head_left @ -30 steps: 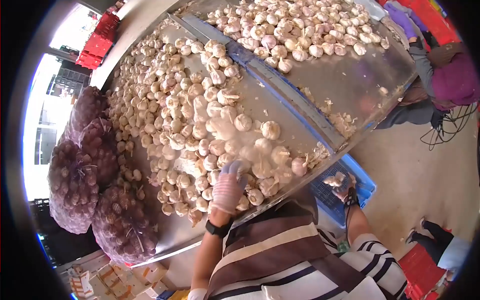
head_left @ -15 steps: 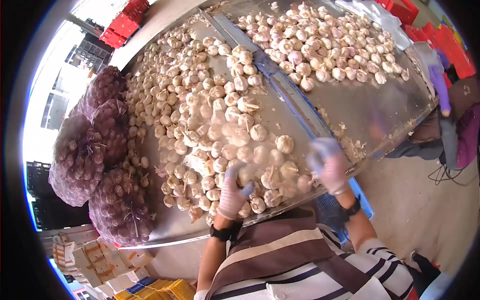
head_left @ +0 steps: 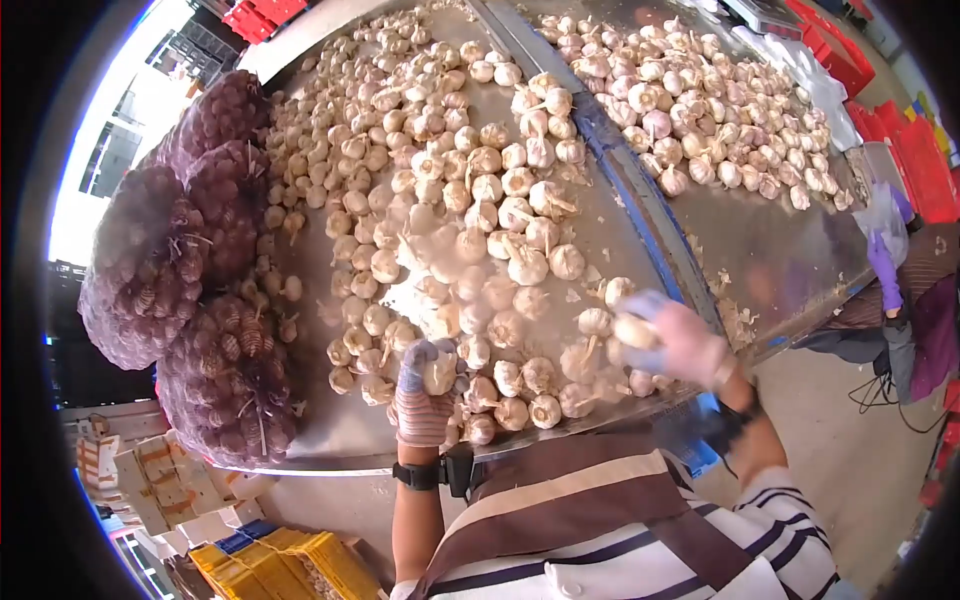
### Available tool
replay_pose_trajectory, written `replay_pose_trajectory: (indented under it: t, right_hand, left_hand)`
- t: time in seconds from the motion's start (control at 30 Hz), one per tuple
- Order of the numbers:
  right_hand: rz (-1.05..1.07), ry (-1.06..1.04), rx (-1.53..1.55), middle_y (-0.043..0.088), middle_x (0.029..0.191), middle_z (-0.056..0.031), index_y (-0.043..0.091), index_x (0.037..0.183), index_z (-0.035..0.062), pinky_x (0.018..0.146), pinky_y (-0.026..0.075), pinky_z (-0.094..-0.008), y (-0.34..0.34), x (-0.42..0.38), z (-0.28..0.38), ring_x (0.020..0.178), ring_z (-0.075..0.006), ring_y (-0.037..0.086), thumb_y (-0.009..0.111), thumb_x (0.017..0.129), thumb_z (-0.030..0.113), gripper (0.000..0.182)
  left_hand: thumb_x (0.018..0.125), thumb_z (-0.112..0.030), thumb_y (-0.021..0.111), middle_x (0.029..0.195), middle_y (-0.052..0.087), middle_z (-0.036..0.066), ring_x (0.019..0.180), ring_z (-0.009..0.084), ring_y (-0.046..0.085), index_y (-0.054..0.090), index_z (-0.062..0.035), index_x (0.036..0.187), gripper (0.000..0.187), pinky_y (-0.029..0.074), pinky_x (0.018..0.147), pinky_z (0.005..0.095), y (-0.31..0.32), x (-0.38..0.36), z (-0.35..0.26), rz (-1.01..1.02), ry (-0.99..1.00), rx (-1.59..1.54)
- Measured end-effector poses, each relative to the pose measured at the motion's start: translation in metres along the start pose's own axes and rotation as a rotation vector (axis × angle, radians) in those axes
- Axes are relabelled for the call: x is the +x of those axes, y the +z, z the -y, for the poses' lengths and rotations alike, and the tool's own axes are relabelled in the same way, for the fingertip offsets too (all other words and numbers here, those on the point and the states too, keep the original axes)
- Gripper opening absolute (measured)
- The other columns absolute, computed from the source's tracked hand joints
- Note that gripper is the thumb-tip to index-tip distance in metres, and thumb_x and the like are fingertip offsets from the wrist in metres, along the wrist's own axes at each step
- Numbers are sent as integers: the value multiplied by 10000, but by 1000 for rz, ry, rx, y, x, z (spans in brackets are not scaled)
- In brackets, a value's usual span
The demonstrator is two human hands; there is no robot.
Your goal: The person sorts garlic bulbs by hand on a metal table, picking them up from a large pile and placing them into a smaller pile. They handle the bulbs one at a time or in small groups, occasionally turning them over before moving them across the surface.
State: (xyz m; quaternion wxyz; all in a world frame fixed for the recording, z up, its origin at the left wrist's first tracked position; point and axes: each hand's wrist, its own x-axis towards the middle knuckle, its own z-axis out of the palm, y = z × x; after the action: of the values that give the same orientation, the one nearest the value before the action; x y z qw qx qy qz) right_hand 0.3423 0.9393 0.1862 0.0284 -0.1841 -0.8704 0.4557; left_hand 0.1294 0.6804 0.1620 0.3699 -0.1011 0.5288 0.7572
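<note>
My left hand (head_left: 424, 402), in a striped glove, is closed around a garlic bulb (head_left: 439, 374) near the front edge of the metal table. Over to the right, my right hand (head_left: 688, 342), gloved and blurred by motion, has its fingers around another garlic bulb (head_left: 634, 331). Many loose pale bulbs, some with stalks, lie between and beyond both hands, such as a bulb (head_left: 527, 266) in the middle of the table (head_left: 620, 235).
Full purple mesh sacks of garlic (head_left: 228, 385) stand along the left side. A blue-edged metal divider (head_left: 625, 170) separates a second garlic heap (head_left: 700, 110). At the right, a person's purple-gloved hand (head_left: 884, 268) shows. Yellow crates (head_left: 250, 570) sit on the floor, lower left.
My left hand has gone from open over the bulbs to closed on one, further left. A bulb now shows in my right hand's fingers. The whole view has shifted slightly.
</note>
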Motion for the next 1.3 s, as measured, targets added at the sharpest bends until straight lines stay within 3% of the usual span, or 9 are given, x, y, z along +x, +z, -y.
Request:
replay_pose_trajectory:
  t: [0.13,0.3,0.4,0.53,0.67,0.87,0.93,1.17,1.3]
  right_hand:
    - [596,367,-236,599,1024,-143,606,1083,96,855,472,-390,-34,-77,9,990,-313,586,735,657,285,483]
    - [98,259,-182,588,1125,-148,602,1105,90,859,465,-388,8,-74,7,1019,-337,568,670,753,307,419]
    - [36,273,-293,571,1109,-123,576,1122,109,824,471,-417,35,-22,11,968,-343,577,626,801,289,371]
    - [84,281,-520,551,1045,-123,550,1130,140,785,483,-433,65,39,-2,906,-327,597,624,799,294,372]
    - [170,208,-635,591,999,-195,563,1065,97,720,514,-418,85,67,-35,873,-350,612,623,800,216,297]
    - [99,300,1113,632,965,-68,618,1024,62,781,490,-324,56,56,-54,868,-161,591,699,794,307,346]
    - [91,19,1120,651,969,-50,630,1042,42,785,495,-330,68,65,-31,888,-170,600,716,762,289,383]
    - [618,31,-623,669,958,-156,656,995,50,700,526,-406,138,87,64,896,-293,650,727,696,217,349]
    - [764,-52,-669,674,940,-141,638,984,69,699,526,-435,150,103,64,886,-294,657,687,726,268,330]
  left_hand:
    - [905,-387,581,753,592,8,603,116,541,606,-95,944,295,431,520,244,-22,24,-1,160,30,176]
    - [857,-290,652,650,548,10,562,166,517,611,-13,678,332,408,565,301,19,43,-4,393,321,1240]
    - [772,-222,692,891,627,120,793,283,611,645,-60,942,239,490,685,402,44,50,18,401,746,1765]
    - [757,-263,687,886,618,165,852,309,613,592,-72,949,287,503,703,419,64,66,38,513,462,2197]
    - [706,-307,722,730,619,132,726,319,623,589,-89,866,302,493,624,416,51,85,41,637,646,2186]
    - [832,-208,616,809,620,34,691,163,603,533,-50,1183,393,488,606,311,35,54,-27,574,141,899]
    - [876,-271,579,904,605,21,748,124,597,528,-45,1185,386,486,593,256,14,54,-36,620,76,734]
    - [889,-537,513,954,621,106,775,205,633,509,-15,1191,604,533,660,318,-12,24,-47,428,3,194]
    - [843,-570,562,905,617,126,646,233,628,490,-33,1189,643,531,547,332,-17,14,-46,276,23,123]
